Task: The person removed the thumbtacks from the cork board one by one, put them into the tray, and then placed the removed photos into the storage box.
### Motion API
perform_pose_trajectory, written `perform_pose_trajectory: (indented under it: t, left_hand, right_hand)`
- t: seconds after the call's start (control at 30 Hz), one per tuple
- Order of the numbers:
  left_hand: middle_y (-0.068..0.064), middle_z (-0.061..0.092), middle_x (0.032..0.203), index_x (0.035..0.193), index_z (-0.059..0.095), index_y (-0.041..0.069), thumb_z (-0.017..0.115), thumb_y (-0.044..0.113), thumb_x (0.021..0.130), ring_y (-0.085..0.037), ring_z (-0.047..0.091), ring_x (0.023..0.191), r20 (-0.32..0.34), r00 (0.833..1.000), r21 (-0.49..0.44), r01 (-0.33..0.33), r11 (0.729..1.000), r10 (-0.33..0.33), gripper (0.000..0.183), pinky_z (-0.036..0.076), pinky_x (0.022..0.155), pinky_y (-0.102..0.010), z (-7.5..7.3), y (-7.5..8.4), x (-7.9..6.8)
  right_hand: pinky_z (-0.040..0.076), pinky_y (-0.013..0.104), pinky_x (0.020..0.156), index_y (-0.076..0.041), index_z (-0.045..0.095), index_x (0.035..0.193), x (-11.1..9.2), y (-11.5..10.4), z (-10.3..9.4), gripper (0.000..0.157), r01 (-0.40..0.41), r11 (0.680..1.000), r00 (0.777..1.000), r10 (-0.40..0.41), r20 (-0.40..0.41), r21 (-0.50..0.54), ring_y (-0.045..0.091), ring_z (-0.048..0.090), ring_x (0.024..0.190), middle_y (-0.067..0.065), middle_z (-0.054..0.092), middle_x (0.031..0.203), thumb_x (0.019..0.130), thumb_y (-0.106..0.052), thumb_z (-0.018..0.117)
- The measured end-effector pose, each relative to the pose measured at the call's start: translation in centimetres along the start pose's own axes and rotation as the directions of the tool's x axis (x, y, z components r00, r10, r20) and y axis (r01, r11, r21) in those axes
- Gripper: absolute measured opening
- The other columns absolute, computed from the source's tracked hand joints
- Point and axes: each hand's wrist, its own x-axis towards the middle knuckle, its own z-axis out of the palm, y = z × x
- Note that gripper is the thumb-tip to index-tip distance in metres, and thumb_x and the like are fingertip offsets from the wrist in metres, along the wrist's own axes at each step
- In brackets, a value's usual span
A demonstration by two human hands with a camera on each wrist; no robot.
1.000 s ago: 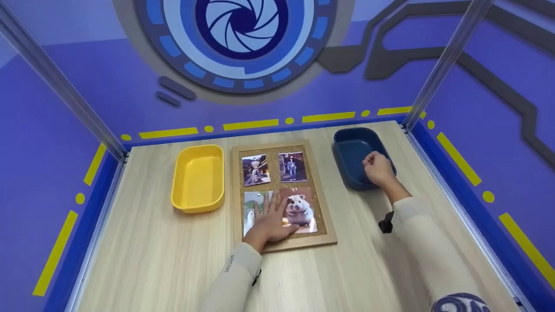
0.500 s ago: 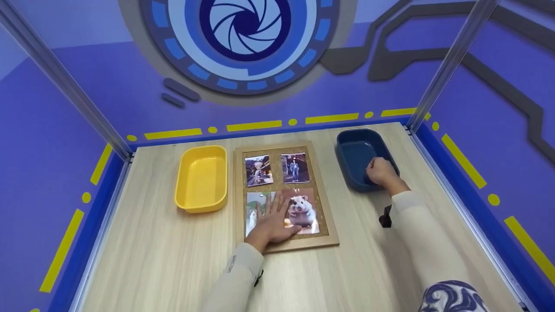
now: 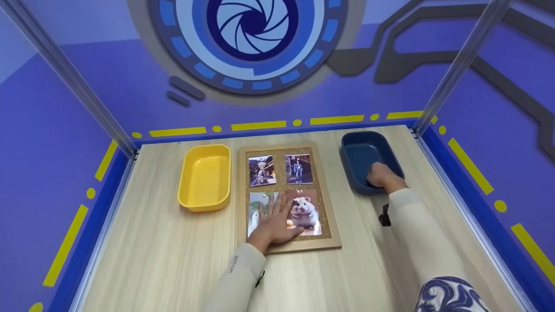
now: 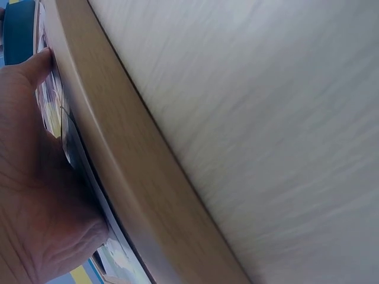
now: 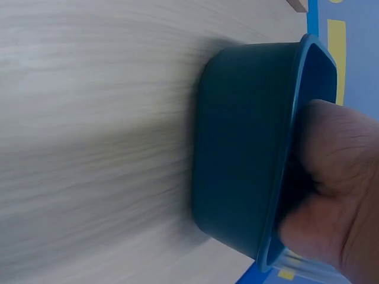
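My left hand (image 3: 277, 223) lies with straight, spread fingers across the lower photos on a wood-framed cork board (image 3: 328, 219). Partly under it is a photo of a white bird on green (image 3: 254, 212), with a small pale pin (image 3: 264, 195) near its top. The hamster photo (image 3: 306, 212) beside it shows mostly uncovered, the thumb across its lower edge. Two smaller photos of a person, left (image 3: 262, 170) and right (image 3: 299, 169), are above. My right hand (image 3: 385, 177) reaches into a dark blue tray (image 3: 362, 151). Its fingertips are hidden inside, so any held thing cannot be seen.
A yellow tray (image 3: 204, 182) stands left of the board on the light wooden table (image 3: 164, 251). Printed purple panels (image 3: 99, 86) enclose the table at the back and on both sides.
My right hand has lowered deeper into the dark blue tray, its fingertips passing out of sight. The left hand stays on the photos. The head view has shifted slightly.
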Motion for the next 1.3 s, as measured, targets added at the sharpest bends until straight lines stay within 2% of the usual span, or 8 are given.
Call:
perform_pose_trajectory:
  t: [0.1, 0.27, 0.43, 0.57, 0.67, 0.87, 1.07, 1.3]
  left_hand:
    - [-0.012, -0.001, 0.183, 0.173, 0.014, 0.02, 0.056, 0.073, 0.095, -0.042, -0.004, 0.169, 0.002, 1.0, -0.003, 0.006, 1.0, -0.006, 0.104, -0.006, 0.132, -0.073, -0.1, -0.2, 0.0]
    - [-0.011, -0.006, 0.182, 0.174, 0.012, 0.021, 0.055, 0.074, 0.095, -0.042, -0.008, 0.169, 0.011, 1.0, -0.034, 0.005, 0.999, -0.005, 0.104, -0.011, 0.131, -0.071, 0.1, -0.3, 0.3]
    - [-0.009, -0.007, 0.182, 0.174, 0.012, 0.022, 0.055, 0.075, 0.095, -0.04, -0.008, 0.169, 0.015, 1.0, -0.038, 0.008, 0.999, -0.008, 0.104, -0.011, 0.131, -0.071, 0.2, -0.2, 0.2]
    - [-0.009, -0.007, 0.182, 0.174, 0.013, 0.022, 0.054, 0.077, 0.095, -0.039, -0.007, 0.169, 0.01, 1.0, -0.021, 0.008, 1.0, -0.008, 0.104, -0.009, 0.131, -0.072, 0.1, 0.0, 0.0]
    - [-0.01, -0.006, 0.182, 0.173, 0.013, 0.022, 0.054, 0.078, 0.095, -0.04, -0.006, 0.169, 0.004, 1.0, -0.018, 0.005, 1.0, -0.005, 0.104, -0.008, 0.131, -0.072, 0.2, 0.0, 0.0]
    - [-0.01, -0.006, 0.182, 0.174, 0.011, 0.022, 0.054, 0.077, 0.094, -0.041, -0.007, 0.169, 0.007, 1.0, -0.023, 0.014, 1.0, -0.014, 0.106, -0.008, 0.131, -0.073, 0.4, -0.4, 0.0]
    - [-0.007, -0.011, 0.182, 0.174, 0.005, 0.025, 0.055, 0.079, 0.092, -0.037, -0.013, 0.169, 0.023, 1.0, -0.033, 0.019, 0.999, -0.018, 0.11, -0.015, 0.13, -0.071, 1.1, -1.1, 0.9]
    - [-0.005, -0.012, 0.181, 0.174, 0.003, 0.027, 0.054, 0.082, 0.091, -0.036, -0.014, 0.168, 0.016, 1.0, -0.036, 0.008, 0.999, -0.008, 0.112, -0.016, 0.129, -0.071, 1.5, -1.1, 1.3]
  right_hand:
    - [0.043, 0.046, 0.084, -0.007, 0.047, 0.085, 0.0, -0.4, 0.0, 0.019, 0.031, 0.999, 0.999, -0.031, 0.013, -0.019, 0.032, 0.049, 0.091, 0.013, 0.049, 0.092, 0.101, -0.006, 0.038]
    - [0.044, 0.045, 0.082, -0.007, 0.046, 0.083, 0.0, -0.5, -0.2, 0.018, 0.028, 0.999, 0.999, -0.027, 0.021, -0.045, 0.032, 0.049, 0.088, 0.01, 0.044, 0.086, 0.099, -0.003, 0.042]
    - [0.049, 0.047, 0.085, 0.003, 0.056, 0.093, -0.1, -0.3, -0.1, 0.015, 0.02, 0.998, 1.0, -0.019, 0.024, -0.057, 0.032, 0.052, 0.092, 0.018, 0.056, 0.097, 0.098, -0.003, 0.042]
    - [0.05, 0.049, 0.088, 0.011, 0.059, 0.106, -0.2, -0.4, 0.1, 0.023, 0.011, 0.998, 1.0, -0.01, 0.029, -0.062, 0.034, 0.052, 0.095, 0.025, 0.059, 0.108, 0.097, -0.002, 0.043]
    - [0.049, 0.047, 0.086, 0.01, 0.057, 0.105, -0.4, -0.6, 0.0, 0.02, -0.001, 0.998, 0.999, 0.003, 0.033, -0.055, 0.035, 0.052, 0.095, 0.023, 0.057, 0.105, 0.097, -0.002, 0.043]
    - [0.046, 0.043, 0.082, -0.002, 0.052, 0.092, -0.1, -0.9, 0.0, 0.013, -0.007, 0.999, 0.999, 0.008, 0.037, -0.036, 0.032, 0.052, 0.093, 0.017, 0.054, 0.098, 0.099, -0.003, 0.042]
    - [0.046, 0.045, 0.086, 0.007, 0.059, 0.108, -0.1, -0.8, 0.0, 0.024, -0.019, 0.999, 0.999, 0.02, 0.04, -0.026, 0.033, 0.052, 0.099, 0.028, 0.062, 0.119, 0.101, -0.004, 0.039]
    - [0.046, 0.045, 0.083, 0.01, 0.06, 0.111, -0.6, -0.6, -0.1, 0.025, -0.019, 1.0, 0.999, 0.019, 0.046, -0.011, 0.034, 0.052, 0.096, 0.025, 0.06, 0.113, 0.1, -0.003, 0.042]
